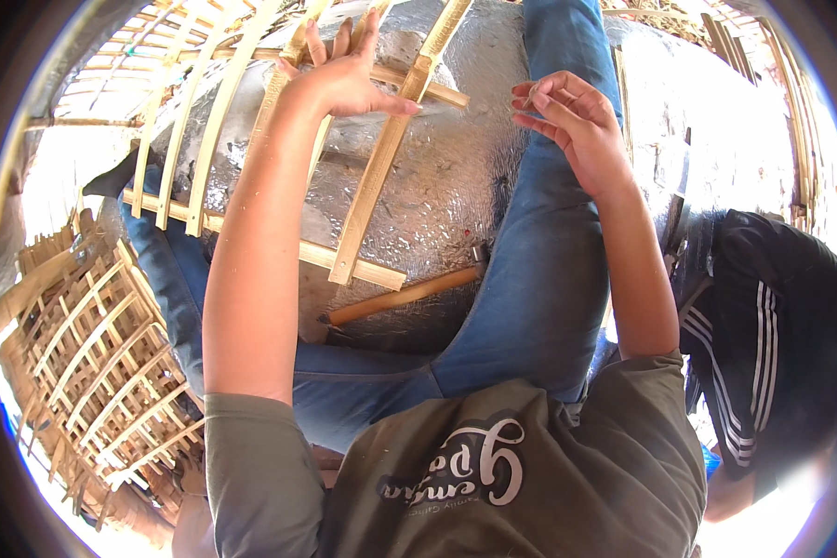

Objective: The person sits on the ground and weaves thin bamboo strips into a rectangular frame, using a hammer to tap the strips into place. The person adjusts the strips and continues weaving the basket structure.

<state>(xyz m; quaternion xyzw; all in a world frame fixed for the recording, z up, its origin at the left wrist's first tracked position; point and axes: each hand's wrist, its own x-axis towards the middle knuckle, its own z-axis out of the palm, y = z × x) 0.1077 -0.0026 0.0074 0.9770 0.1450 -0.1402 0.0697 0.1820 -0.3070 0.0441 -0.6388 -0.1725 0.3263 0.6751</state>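
A frame of pale bamboo slats (372, 200), long strips crossed over thin rails, lies on the silvery sheet between my legs. My left hand (339, 79) is over its far part with fingers spread, the thumb reaching toward the rightmost slat; whether the palm presses on the wood is hard to tell. To the right of the frame, above my thigh, my right hand (581, 116) is raised with thumb and fingertips pinched together. Something tiny and thin may be in that pinch, too small to name. A hammer (405, 296) with a wooden handle lies below the frame's near rail.
My jean-clad legs (553, 251) stretch around the frame. Stacked bamboo lattices (102, 363) stand at the lower left. Close on the right sits another person in black striped trousers (777, 307). Bamboo strips (790, 121) line the far right edge.
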